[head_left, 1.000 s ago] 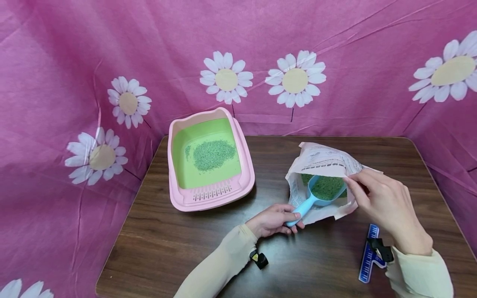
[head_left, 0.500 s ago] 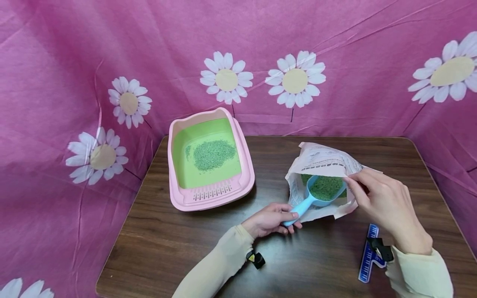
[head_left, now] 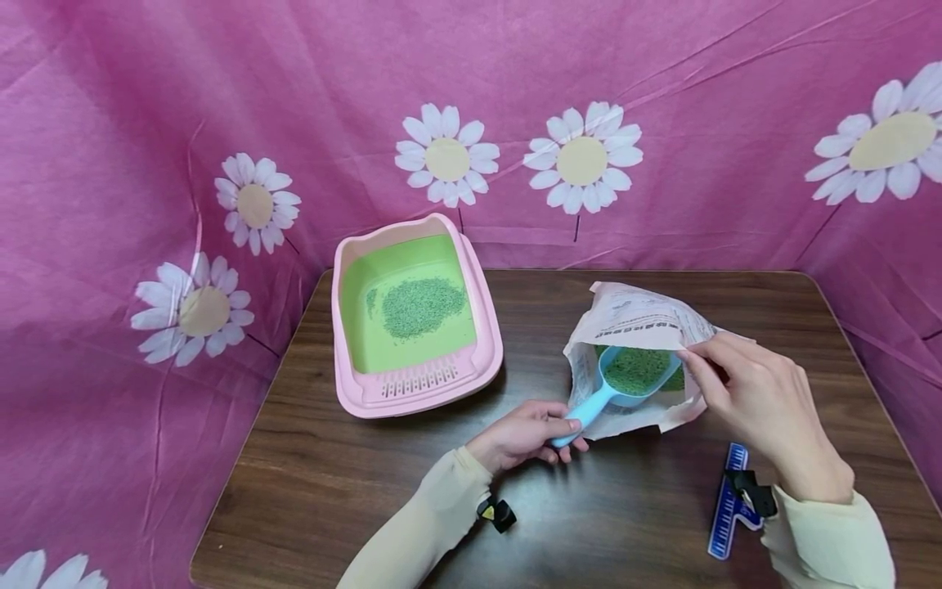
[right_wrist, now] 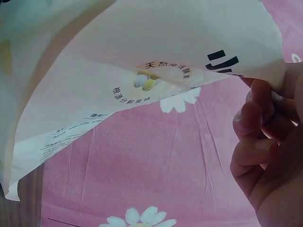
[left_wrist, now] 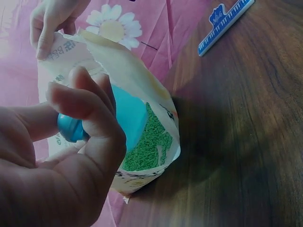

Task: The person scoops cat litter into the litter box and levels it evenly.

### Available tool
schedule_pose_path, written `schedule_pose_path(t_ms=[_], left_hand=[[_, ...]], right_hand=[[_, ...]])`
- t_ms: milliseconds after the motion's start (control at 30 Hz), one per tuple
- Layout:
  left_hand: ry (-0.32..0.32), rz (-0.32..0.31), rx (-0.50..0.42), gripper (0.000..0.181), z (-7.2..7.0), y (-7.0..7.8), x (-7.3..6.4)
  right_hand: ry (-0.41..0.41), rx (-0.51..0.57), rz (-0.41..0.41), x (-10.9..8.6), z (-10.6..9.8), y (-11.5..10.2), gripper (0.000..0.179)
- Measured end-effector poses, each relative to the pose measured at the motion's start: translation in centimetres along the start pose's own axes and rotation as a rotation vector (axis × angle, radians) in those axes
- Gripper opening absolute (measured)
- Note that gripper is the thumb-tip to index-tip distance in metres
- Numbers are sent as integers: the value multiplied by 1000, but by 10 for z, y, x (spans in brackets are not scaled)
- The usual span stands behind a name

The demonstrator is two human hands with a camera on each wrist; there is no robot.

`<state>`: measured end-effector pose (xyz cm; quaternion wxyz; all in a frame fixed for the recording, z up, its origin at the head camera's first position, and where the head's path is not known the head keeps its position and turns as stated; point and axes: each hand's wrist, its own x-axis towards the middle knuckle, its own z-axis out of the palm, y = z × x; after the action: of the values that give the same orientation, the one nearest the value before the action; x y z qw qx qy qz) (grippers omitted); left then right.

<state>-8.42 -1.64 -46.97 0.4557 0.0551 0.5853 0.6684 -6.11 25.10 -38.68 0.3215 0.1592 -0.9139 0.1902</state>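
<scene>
My left hand (head_left: 524, 433) grips the handle of a light blue scoop (head_left: 589, 409). Green pellets (head_left: 639, 370) fill the scoop's bowl, which sits in the mouth of a white printed paper bag (head_left: 633, 315). More green pellets (left_wrist: 150, 144) lie inside the bag in the left wrist view, beside the scoop. At the bag's right edge, my right hand (head_left: 765, 401) pinches the paper between thumb and fingers and holds the mouth apart. The right wrist view shows the pinched bag corner (right_wrist: 270, 61) and curled fingers (right_wrist: 248, 118).
A pink litter box (head_left: 489, 343) with a green inside stands at the left, holding a patch of green pellets (head_left: 423, 307). A blue bag clip (head_left: 727, 503) lies near my right wrist. Pink flowered cloth (head_left: 508, 49) hangs behind the brown wooden table (head_left: 309, 491).
My left hand has drawn the filled scoop slightly to the left, a little out of the bag's mouth. The right hand and bag have stayed nearly still.
</scene>
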Motion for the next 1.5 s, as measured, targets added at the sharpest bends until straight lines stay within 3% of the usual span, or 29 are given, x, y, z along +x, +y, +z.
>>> schedule_pose_path(t_ms=[367,1067,1267,1500], left_hand=[[-5,44,70,29,-4,1,-12],[-100,99,175,24,-29,12,-51],[-138,141,257,28,-35,17,-60],[-135,165,273,27,-42,19,-71]], right_hand=[[-2,-2,1,0,0,0,4],[-1,6,13,0,0,0,4],[1,6,7,0,0,1,5],[5,7,-4,0,0,2,5]])
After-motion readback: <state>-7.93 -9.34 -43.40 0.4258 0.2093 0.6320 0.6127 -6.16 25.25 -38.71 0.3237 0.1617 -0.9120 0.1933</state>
